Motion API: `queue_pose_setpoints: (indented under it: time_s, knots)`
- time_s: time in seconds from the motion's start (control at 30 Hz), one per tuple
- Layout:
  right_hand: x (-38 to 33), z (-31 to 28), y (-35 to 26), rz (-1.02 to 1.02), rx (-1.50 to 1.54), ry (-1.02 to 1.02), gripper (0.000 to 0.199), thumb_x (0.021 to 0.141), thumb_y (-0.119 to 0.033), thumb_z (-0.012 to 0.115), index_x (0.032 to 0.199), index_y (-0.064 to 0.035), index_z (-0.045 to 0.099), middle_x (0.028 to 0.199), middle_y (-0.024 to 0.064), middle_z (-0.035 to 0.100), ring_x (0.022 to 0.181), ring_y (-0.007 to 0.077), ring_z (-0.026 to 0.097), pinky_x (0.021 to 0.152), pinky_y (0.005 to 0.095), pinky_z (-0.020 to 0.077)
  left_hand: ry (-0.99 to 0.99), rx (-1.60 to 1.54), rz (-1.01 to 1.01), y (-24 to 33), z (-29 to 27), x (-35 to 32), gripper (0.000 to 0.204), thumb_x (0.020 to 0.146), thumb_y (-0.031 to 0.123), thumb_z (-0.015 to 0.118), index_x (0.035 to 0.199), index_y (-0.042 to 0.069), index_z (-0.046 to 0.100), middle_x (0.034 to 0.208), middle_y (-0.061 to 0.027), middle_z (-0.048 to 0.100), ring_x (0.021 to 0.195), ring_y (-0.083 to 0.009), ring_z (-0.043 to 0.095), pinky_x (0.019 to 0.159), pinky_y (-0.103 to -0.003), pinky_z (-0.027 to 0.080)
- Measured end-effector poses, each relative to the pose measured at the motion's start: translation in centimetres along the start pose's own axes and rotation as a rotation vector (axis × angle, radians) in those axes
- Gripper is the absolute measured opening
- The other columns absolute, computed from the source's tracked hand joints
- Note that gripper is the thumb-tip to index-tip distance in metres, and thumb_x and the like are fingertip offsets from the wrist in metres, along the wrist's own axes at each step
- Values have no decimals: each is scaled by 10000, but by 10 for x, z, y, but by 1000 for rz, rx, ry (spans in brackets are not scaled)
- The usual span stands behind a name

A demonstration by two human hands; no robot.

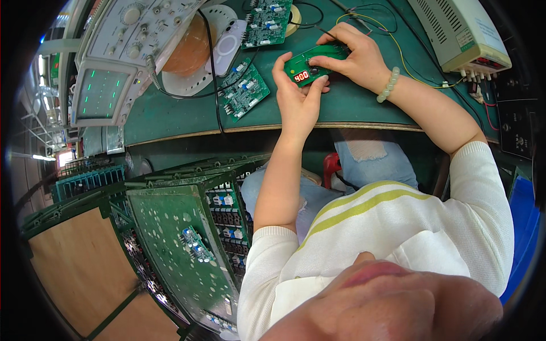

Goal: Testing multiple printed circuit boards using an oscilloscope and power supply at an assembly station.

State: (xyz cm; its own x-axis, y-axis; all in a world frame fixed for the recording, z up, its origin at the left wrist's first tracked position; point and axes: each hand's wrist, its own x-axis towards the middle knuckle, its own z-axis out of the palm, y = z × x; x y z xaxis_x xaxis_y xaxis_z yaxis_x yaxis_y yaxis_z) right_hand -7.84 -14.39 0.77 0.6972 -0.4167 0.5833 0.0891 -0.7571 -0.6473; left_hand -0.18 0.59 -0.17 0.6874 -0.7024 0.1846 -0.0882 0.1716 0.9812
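Observation:
Both hands hold a small green circuit board (321, 57) with a lit red digit display, just above the green bench top (352, 111). My left hand (300, 102) grips its left end, with a finger along the edge and the thumb close to the display. The right hand (361, 59) has its thumb on the board's face and its fingers bent around the far side; a pale green bead bracelet circles that wrist. Left of my left hand lies a populated green circuit board (245, 91). Another populated board (266, 25) lies farther back.
An oscilloscope (102, 94) with green traces stands at left, its cable (213, 68) crossing the bench. A phone (228, 46) leans by a white perforated dish (176, 91). The power supply (463, 37) sits far right. Beside my left arm stand green racks (165, 227) holding boards.

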Motion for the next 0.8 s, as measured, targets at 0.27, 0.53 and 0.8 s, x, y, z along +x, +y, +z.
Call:
queue_pose_setpoints:
  time_s: [0.27,0.53,0.8]
  knots:
    - [0,0,-1,-13,-2,-29,461,653,-296,844,984,-44,644,902,53,573,822,196,596,727,288,482,-1,20,-1,2,2,0,649,836,-87,618,1338,20,220,1102,-179,552,858,-218,657,704,-309,587]
    - [-1,0,-1,3,-21,-42,467,651,-306,844,983,-46,644,912,51,575,822,195,598,727,287,483,-14,4,-33,2,0,1,650,834,-88,619,1338,25,224,1102,-170,554,866,-211,652,710,-301,586]
    - [-1,0,1,13,-24,-48,462,657,-302,841,985,-43,643,921,52,581,828,200,602,732,289,486,-17,-14,-26,2,1,1,643,835,-88,618,1333,26,229,1109,-169,551,874,-212,650,708,-301,587]
